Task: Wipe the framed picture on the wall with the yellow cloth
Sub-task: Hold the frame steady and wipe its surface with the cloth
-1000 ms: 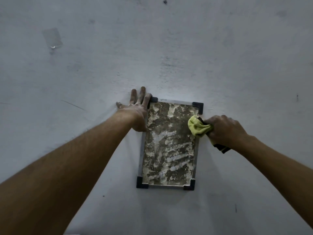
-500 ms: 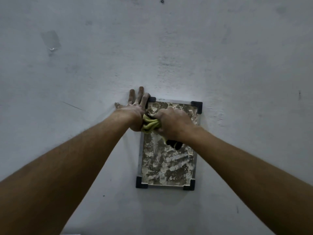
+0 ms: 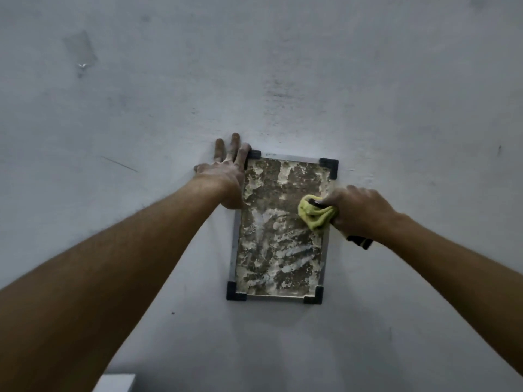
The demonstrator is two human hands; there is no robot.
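A small framed picture with a thin metal frame and black corner pieces hangs on the grey wall; its face is mottled brown and white. My left hand lies flat, fingers spread, against the wall and the frame's upper left edge. My right hand is closed around a bunched yellow cloth, which presses on the picture's right side about a third of the way down. A dark strip of the cloth sticks out below that hand.
The wall is bare grey plaster with scuffs, a piece of clear tape at upper left and a scratch left of my hand. A white corner of some object shows at the bottom edge.
My right hand has swept the cloth from the picture's upper left, beside my left hand, across to its right edge and slightly lower. My left hand has stayed in place.
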